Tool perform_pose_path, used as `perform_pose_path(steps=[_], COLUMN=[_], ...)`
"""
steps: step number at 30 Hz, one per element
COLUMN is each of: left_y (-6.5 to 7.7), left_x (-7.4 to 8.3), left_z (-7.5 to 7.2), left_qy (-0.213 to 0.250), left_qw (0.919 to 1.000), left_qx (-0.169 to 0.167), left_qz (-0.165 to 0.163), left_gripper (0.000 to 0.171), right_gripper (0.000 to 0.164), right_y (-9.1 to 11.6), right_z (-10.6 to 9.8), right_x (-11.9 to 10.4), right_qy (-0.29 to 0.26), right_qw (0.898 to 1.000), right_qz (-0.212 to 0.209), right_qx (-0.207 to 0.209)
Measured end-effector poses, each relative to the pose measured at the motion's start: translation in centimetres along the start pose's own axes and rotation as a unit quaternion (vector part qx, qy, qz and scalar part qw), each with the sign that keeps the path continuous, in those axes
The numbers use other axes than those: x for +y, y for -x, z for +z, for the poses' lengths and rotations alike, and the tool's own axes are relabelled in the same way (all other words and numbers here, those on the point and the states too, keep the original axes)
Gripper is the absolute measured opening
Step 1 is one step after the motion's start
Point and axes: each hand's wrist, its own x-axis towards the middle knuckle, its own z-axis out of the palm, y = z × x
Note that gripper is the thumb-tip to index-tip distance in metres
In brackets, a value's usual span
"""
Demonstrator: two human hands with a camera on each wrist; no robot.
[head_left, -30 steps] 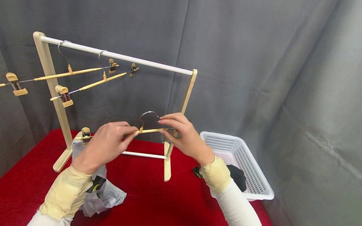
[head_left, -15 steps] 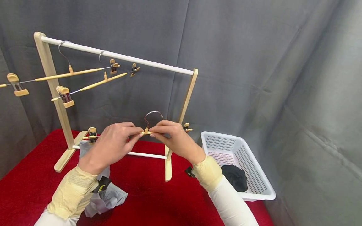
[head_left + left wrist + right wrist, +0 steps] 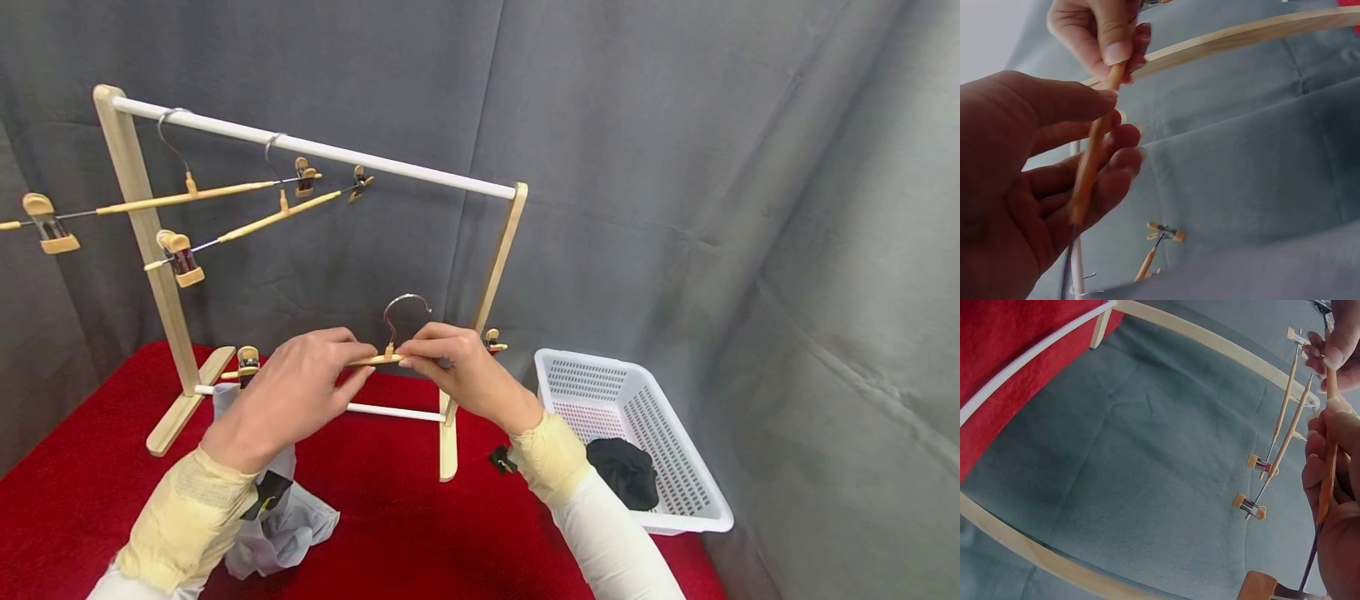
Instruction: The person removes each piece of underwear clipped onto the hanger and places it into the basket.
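Low in front of the rack, a wooden clip hanger with a metal hook is held up between both hands. My left hand pinches its bar just left of the hook, the thumb and fingers on either side of the wood. Close by, my right hand pinches the bar at the hook's base. A light grey cloth hangs below the hanger's left clip, partly hidden behind my left forearm. The hanger's right clip shows beyond my right hand.
A wooden rack with a white top rail stands at the back. Two more clip hangers hang at its left end. To the right, a white plastic basket holds a black cloth. Red fabric covers the table.
My right hand has moved left along the bar, from its right part to the hook's base. The hanger has shifted slightly right and down. My left hand stays near the hook.
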Motion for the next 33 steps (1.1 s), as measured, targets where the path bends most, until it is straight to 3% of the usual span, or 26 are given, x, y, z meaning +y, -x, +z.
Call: perform_pose_path(steps=[3, 8, 11, 17, 22, 26, 33], left_y=[0.3, 0.9, 1.4, 2.6, 3.2, 3.2, 2.8], left_x=[0.1, 0.3, -0.1, -1.5, -2.3, -2.5, -2.0], left_z=[-0.7, -2.3, -3.5, -5.1, -5.9, -6.1, -5.6], left_qy=[0.012, 0.016, 0.019, 0.008, 0.018, 0.046, 0.088], left_qw=[0.9999, 0.9974, 0.9956, 0.9965, 0.9972, 0.995, 0.986], left_qx=[0.007, 0.062, 0.085, 0.083, 0.061, 0.054, 0.078], left_qz=[-0.003, 0.032, 0.033, -0.007, -0.039, -0.071, -0.118], left_gripper=[0.025, 0.024, 0.025, 0.03, 0.036, 0.036, 0.032], right_gripper=[0.023, 0.021, 0.02, 0.021, 0.02, 0.018, 0.016], right_y=[0.0, 0.2, 0.3, 0.9, 1.0, 0.9, 1.0], right_z=[0.0, -0.2, -0.4, -0.8, -1.2, -1.9, -3.1], right_x=[0.1, 0.4, 0.7, 1.3, 1.3, 1.0, 0.6], right_qy=[-0.002, -0.006, -0.005, -0.009, -0.01, -0.006, -0.016], right_qw=[1.0, 1.0, 1.0, 1.0, 1.0, 1.0, 0.999], right_qz=[0.002, 0.0, -0.001, 0.01, 0.014, 0.009, 0.02], right_qx=[0.004, 0.006, 0.008, 0.01, 0.014, 0.025, 0.04])
